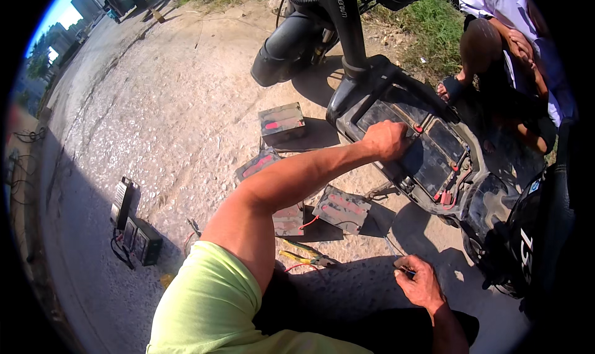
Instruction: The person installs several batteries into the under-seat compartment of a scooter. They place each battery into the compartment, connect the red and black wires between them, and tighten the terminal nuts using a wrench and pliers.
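My left hand [386, 138] reaches into the black scooter's open floor compartment [338, 111], fingers curled at a battery near a red terminal [419, 128]; what they grip is hidden. Dark batteries with red terminals and wires fill the compartment. My right hand [414, 274] is lower down, closed around a small dark tool [404, 271]. Beside it on the concrete lie yellow-handled pliers [302, 253]. Several loose batteries in worn dark casings stand left of the scooter, among them one at the back [282, 126] and one with a red wire [341, 208].
A person [496, 56] crouches at the right beyond the scooter, by grass. The front wheel [276, 50] is above the batteries. A metal charger [121, 202] and black box [141, 242] lie at left on the concrete road [155, 93]. A vehicle [114, 0] stands far back.
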